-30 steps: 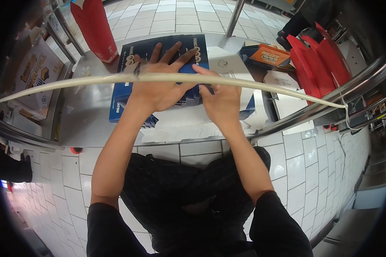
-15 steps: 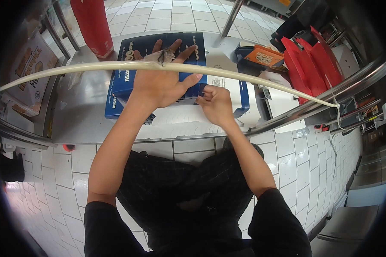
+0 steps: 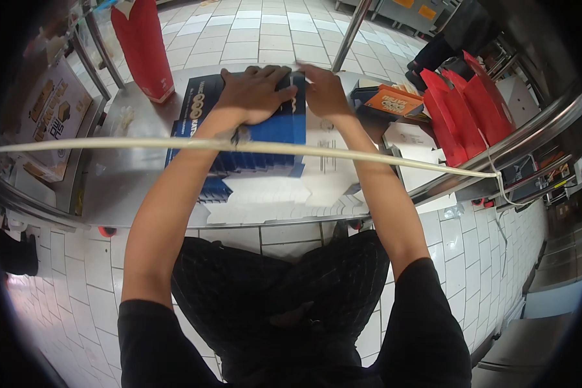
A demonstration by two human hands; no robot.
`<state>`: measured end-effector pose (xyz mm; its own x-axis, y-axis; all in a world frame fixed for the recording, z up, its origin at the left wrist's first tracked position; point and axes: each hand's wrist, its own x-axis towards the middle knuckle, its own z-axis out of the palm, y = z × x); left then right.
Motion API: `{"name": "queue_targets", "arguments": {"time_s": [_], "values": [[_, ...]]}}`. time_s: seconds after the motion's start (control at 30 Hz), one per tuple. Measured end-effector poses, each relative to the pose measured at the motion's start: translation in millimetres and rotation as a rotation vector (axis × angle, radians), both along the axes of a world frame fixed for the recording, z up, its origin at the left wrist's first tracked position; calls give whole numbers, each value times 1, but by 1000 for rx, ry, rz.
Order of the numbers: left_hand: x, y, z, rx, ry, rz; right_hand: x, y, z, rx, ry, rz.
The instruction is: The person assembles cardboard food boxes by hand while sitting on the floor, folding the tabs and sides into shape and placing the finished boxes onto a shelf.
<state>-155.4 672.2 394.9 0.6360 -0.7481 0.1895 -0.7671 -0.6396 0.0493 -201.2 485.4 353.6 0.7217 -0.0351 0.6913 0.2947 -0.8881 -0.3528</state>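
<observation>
A stack of flat-folded dark blue food cartons (image 3: 265,132) with white flaps lies on a metal shelf (image 3: 113,187), their near edges fanned out in steps. My left hand (image 3: 255,96) presses flat on top of the stack, fingers stretched toward its far edge. At the far right corner of the cartons is my right hand (image 3: 326,94), its fingers reaching left over the edge. Those fingertips are slightly blurred and partly hidden, and I see nothing held in them. White cardboard (image 3: 330,139) shows under my right forearm.
A cream-coloured strip (image 3: 368,156) spans the view above my forearms, tied near the metal rail (image 3: 530,132). A red paper bag (image 3: 143,55) stands far left, near a printed cardboard box (image 3: 55,119). Orange-and-blue cartons (image 3: 394,100) and red folded packaging (image 3: 456,110) sit right.
Both hands have moved away from me, the right from the near edge of the cartons to their far right corner. The strip appears lower in view, and more of the stack shows.
</observation>
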Motion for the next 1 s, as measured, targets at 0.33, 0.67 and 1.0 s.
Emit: {"name": "queue_targets", "arguments": {"time_s": [0.33,0.67,1.0], "values": [[10,-8,-12,-204,-98,-134,10,-34,-19,-55,7,103],[-3,204,-123,-1038,161,418,-129,93,-12,727,552,109],[-84,109,-97,-315,-116,127,-134,38,44,1110,-263,264]]}}
